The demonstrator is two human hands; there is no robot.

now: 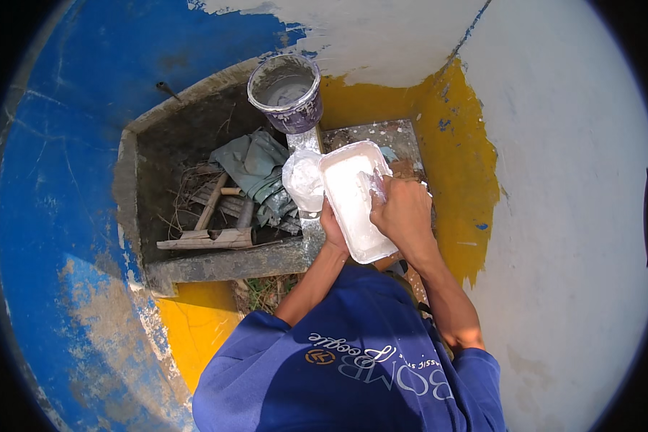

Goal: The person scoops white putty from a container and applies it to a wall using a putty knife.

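Note:
A rectangular white plastic tub (373, 257) holds smooth white paste (351, 200) and is tilted in front of my chest. My left hand (333, 229) grips its left side from below, with part of the fingers hidden behind it. Over the tub's right side, my right hand (406, 213) is closed around a paste-smeared spreading tool (377, 186). The tool's blade end reaches into the paste, and the fist covers most of its handle. Just left of the tub, a clear plastic bag (302, 181) of white material rests on a narrow paint-spattered ledge (312, 235).
Behind the bag stands a purple bucket (297, 117) with grey liquid inside. A concrete trough (221, 265) at left holds a grey-green cloth (254, 162), bamboo pieces (210, 240) and dry twigs. A pipe stub (164, 87) juts from the blue wall (59, 162). A whitened wall (567, 216) rises at right.

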